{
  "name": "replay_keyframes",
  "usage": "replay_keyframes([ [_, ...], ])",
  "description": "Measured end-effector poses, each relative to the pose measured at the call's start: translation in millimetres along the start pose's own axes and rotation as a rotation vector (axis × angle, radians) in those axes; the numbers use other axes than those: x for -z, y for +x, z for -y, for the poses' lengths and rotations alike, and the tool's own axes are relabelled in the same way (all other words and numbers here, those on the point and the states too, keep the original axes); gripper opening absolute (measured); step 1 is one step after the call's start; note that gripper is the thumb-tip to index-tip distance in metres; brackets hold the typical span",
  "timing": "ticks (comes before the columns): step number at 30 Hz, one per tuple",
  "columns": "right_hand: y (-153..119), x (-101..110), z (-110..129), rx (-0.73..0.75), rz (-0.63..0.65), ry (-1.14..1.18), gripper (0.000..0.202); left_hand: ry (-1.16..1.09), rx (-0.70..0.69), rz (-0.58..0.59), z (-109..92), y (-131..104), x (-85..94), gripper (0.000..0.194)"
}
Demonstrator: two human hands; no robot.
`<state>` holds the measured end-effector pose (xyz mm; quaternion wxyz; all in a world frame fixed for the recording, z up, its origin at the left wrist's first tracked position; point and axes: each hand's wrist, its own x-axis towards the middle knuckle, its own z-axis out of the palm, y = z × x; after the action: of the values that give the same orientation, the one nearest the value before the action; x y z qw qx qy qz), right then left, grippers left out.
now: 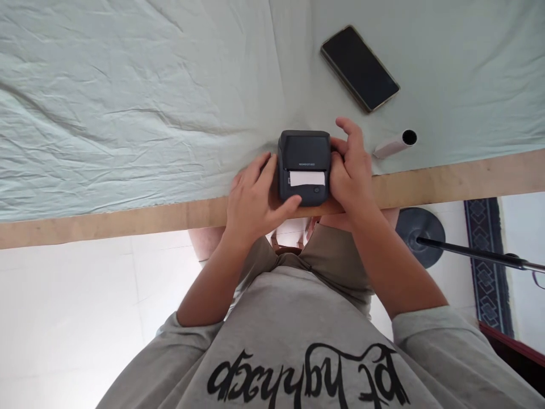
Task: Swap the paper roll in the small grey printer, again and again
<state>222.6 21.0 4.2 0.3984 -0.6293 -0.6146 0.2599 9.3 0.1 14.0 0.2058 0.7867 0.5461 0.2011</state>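
A small black label printer [305, 150] sits at the near edge of the table, between my two hands. A short white strip of paper [307, 178] sticks out of the slot on its top, beside a small round button. Along the printer's left side lie the fingers of my left hand [255, 196], with the thumb against its front left corner. My right hand [351, 170] presses the right side with curled fingers, its index finger raised off the body. The undersides of both hands are hidden.
Beyond my right hand, a white roll [394, 145] with a dark round end rests on the pale green cloth [191, 102]. Farther back lies a dark smartphone [361, 68]. A bare wooden edge [447, 176] borders the table. A black stand base [419, 236] is on the floor at right.
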Motion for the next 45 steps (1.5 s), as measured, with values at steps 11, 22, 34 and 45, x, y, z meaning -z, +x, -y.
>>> replay_keyframes([
  [11, -4, 20, 0, 0.145, 0.038, -0.017, 0.052, -0.04, -0.007, 0.0, -3, 1, 3.7, 0.053],
  [22, 21, 26, 62, 0.006, -0.022, -0.022, 0.006, -0.033, -0.02, -0.009, -1, 1, 2.9, 0.053],
  [34, 36, 22, 82, 0.022, 0.449, -0.776, 0.027, -0.064, -0.053, -0.018, 3, 1, 3.0, 0.054],
  [45, 65, 15, 78, 0.077, 0.61, -0.813, 0.035, -0.111, -0.078, -0.028, 5, -1, 4.5, 0.062],
])
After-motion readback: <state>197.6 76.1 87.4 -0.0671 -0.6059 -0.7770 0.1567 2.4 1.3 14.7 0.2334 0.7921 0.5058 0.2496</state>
